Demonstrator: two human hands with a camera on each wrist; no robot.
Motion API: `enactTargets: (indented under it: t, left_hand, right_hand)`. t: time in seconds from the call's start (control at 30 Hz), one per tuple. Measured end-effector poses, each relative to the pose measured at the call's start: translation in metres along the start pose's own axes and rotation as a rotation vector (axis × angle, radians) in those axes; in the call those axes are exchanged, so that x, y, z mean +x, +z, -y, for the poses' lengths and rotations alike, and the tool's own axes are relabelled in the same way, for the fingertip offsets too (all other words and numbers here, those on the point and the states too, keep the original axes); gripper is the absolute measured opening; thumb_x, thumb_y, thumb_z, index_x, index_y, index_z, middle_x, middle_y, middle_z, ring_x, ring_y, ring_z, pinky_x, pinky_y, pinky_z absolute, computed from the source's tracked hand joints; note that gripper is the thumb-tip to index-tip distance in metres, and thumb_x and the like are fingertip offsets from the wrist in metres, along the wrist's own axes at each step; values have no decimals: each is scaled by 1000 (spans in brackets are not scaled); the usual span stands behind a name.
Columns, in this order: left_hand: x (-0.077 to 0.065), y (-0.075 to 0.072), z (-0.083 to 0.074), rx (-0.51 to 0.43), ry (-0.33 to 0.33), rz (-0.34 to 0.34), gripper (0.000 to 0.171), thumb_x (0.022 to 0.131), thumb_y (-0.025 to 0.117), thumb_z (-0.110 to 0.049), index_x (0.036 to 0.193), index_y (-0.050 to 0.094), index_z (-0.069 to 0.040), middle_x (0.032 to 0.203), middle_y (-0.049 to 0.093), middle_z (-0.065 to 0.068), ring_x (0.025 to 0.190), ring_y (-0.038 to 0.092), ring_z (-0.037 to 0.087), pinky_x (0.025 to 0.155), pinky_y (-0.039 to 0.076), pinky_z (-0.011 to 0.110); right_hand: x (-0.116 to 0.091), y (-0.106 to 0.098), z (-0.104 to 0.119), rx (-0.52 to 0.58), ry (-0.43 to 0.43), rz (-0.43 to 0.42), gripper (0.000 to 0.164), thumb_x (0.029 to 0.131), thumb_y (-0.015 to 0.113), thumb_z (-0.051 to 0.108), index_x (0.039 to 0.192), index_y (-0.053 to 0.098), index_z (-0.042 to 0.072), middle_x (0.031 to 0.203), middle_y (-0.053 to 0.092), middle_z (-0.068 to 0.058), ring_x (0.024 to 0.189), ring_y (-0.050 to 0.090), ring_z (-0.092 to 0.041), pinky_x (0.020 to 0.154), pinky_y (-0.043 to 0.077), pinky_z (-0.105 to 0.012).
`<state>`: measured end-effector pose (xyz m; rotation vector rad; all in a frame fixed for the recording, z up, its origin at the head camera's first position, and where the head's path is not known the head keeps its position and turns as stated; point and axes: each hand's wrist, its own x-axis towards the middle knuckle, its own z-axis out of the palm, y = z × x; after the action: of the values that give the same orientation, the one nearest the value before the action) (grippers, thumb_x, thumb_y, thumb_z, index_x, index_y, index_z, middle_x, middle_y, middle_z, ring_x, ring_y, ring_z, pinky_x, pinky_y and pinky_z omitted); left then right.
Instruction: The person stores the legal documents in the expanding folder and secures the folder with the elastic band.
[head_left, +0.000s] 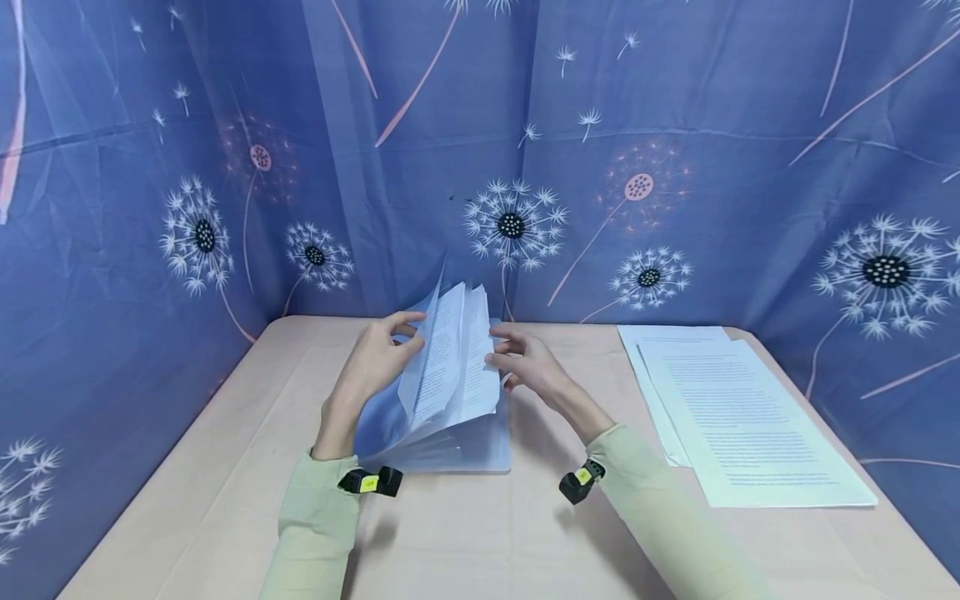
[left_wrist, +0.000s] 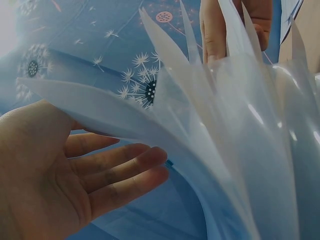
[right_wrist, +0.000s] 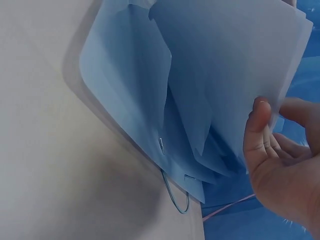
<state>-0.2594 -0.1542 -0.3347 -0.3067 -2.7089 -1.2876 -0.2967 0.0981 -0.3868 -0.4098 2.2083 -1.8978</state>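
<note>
A translucent blue expanding folder (head_left: pixel 468 454) stands fanned apart on the table, with printed sheets of paper (head_left: pixel 480 367) rising from its pockets. My left hand (head_left: pixel 381 354) is at its left side, against the raised cover. In the left wrist view the fingers of that hand (left_wrist: pixel 55 175) extend fairly straight under a pale flap (left_wrist: pixel 100 107), which hides the thumb. On the other side my right hand (head_left: pixel 532 362) pinches the edge of the sheets. The right wrist view shows its thumb (right_wrist: pixel 257 122) on the near face of the paper and the other fingers behind.
To the right lie two overlapping stacks of printed paper (head_left: pixel 757 425). Blue curtains (head_left: pixel 420 183) with dandelion prints enclose the table (head_left: pixel 247 417) at the back and sides. An elastic loop (right_wrist: pixel 182 213) hangs from the folder's edge.
</note>
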Motion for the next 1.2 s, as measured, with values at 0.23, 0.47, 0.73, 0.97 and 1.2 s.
enactTargets:
  t: [0.23,0.47,0.73,0.97,1.2]
  left_hand:
    - [0,0,0,-2,0,5,47,95,52,-25,142,55,-21,121,66,10,86,64,25,63,48,34]
    - [0,0,0,-8,1,9,47,96,53,-25,142,55,-21,121,66,10,84,64,24,63,48,33]
    - [0,0,1,-14,7,7,46,96,53,-25,142,56,-21,120,66,10,84,65,24,65,50,34]
    - [1,1,1,-9,4,3,46,96,53,-25,142,56,-20,120,67,11,87,66,25,65,50,33]
    - [2,2,2,0,10,-2,46,95,53,-24,141,56,-19,118,68,11,89,67,26,64,50,33]
  right_hand:
    - [0,3,-2,3,12,59,65,96,60,10,154,33,4,130,57,-24,71,61,-15,54,51,-24]
    - [1,6,-4,6,6,91,63,94,63,7,152,39,9,125,59,-21,72,62,-19,53,50,-23]
    - [3,14,-4,-41,-3,90,61,92,65,7,149,44,9,122,60,-21,63,59,-15,52,47,-24]
    - [5,19,-5,-60,11,80,61,91,66,8,148,45,8,122,62,-18,59,57,-11,51,47,-24]
    - [5,22,-6,-79,25,65,61,90,67,7,148,46,9,119,64,-15,56,52,-11,51,45,-25]
